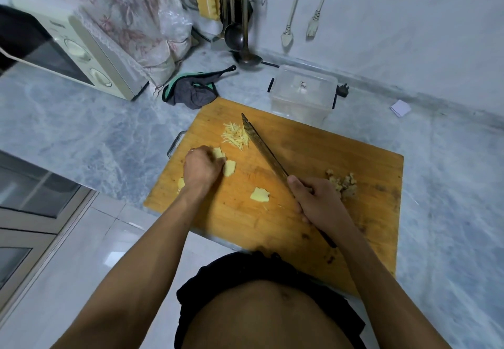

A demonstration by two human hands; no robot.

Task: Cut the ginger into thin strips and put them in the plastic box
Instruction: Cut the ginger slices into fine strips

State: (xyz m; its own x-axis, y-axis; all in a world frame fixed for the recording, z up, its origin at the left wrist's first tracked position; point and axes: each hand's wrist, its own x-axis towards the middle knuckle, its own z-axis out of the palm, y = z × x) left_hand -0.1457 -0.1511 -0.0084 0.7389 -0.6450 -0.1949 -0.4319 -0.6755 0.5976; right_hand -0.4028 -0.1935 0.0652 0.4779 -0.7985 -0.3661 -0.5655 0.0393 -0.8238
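Note:
On the wooden cutting board, my left hand has its fingers curled on a ginger slice, with another slice at its fingertips. A separate slice lies mid-board, and a small piece shows beside my wrist. A pile of thin ginger strips sits at the board's far left. My right hand grips the handle of a long knife, whose blade points away, just right of the strips. The clear plastic box stands behind the board.
Ginger peel scraps lie on the board's right side. A grey-green cloth and a microwave sit at the back left. Ladles hang in the corner. A folded paper lies at the right on the marble counter.

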